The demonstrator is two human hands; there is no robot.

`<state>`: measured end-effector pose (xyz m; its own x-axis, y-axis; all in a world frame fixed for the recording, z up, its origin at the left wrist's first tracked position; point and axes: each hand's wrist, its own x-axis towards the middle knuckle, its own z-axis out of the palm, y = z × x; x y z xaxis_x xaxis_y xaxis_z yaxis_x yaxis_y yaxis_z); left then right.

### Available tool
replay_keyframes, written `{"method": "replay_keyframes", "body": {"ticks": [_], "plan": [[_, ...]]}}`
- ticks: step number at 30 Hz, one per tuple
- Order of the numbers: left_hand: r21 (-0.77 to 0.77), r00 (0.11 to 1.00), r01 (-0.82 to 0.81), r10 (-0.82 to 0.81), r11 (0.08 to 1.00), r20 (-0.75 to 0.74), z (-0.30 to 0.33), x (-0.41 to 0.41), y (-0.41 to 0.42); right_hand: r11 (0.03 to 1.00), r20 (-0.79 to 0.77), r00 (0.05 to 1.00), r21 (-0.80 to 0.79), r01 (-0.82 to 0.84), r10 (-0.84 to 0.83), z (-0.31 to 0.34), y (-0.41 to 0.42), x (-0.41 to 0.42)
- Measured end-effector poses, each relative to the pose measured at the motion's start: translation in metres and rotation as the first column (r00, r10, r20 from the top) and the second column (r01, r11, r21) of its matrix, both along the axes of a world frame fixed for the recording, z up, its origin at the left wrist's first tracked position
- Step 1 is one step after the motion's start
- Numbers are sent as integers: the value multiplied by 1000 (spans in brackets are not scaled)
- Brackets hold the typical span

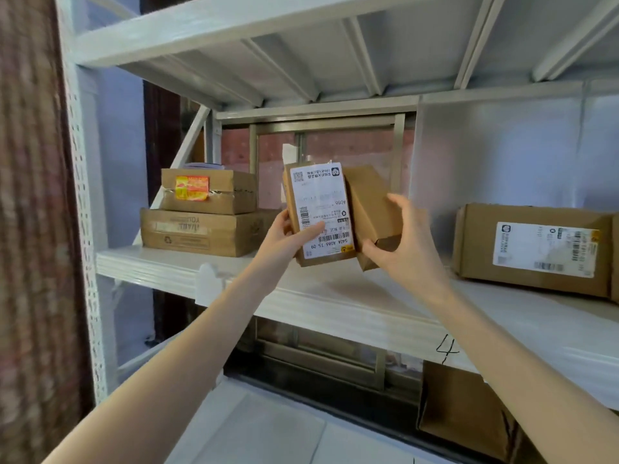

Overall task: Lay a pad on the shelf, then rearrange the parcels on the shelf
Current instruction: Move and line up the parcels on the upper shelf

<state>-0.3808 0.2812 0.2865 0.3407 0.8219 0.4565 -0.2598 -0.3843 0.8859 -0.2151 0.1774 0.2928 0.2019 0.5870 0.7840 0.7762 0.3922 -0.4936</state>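
Note:
My left hand (pixel 290 236) grips a small brown parcel with a white shipping label (pixel 321 209), held upright above the middle shelf. Right beside it my right hand (pixel 403 242) holds a plain brown parcel (pixel 371 205), tilted and touching the labelled one. Both parcels hang just over the white pad (pixel 351 289) that covers the shelf board. On the left of the shelf a box with a red-and-yellow sticker (pixel 209 192) rests on a wider flat box (pixel 201 233). A large labelled box (pixel 536 247) lies at the right.
The white metal rack has an upright post (pixel 83 195) at the left and another shelf (pixel 301 38) overhead. A window frame (pixel 321 135) shows behind the rack. Below, a brown box (pixel 465 416) stands on the lower level. A "4" (pixel 447 349) is written on the shelf edge.

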Motion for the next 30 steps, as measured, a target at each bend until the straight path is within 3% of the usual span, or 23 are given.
{"method": "replay_keyframes", "body": {"ticks": [13, 21, 30], "plan": [[80, 984, -173, 168, 982, 65, 14, -140, 77, 993, 121, 992, 106, -47, 34, 14, 89, -107], [78, 961, -271, 274, 959, -27, -9, -238, 139, 992, 181, 982, 104, -72, 52, 11, 137, -170], [65, 954, -281, 285, 958, -87, -34, -289, 207, 993, 83, 992, 64, -102, 96, 5, 184, -214]]}}
